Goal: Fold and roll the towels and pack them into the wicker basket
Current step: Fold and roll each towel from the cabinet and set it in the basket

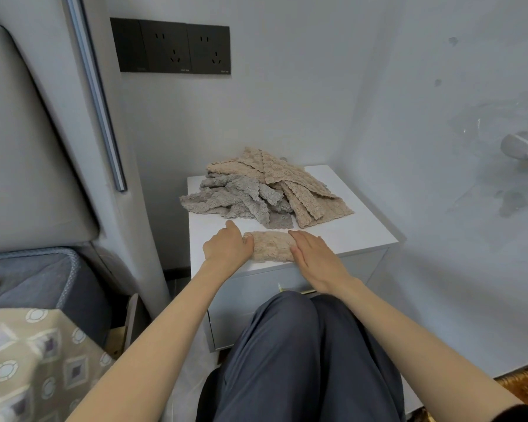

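A small beige towel [270,245], folded into a thick strip, lies near the front edge of the white nightstand [363,226]. My left hand [227,246] rests on its left end with the fingers curled over the edge. My right hand [313,254] lies flat on its right end, fingers straight. Behind it sits a loose pile of beige and grey towels [262,190]. A corner of the wicker basket [525,388] shows on the floor at the lower right.
The nightstand stands in a corner between grey walls, with a black socket panel [171,45] above. A padded headboard [28,141] and the bed [28,287] are on the left. My knees [302,354] in dark trousers are right in front of the drawer.
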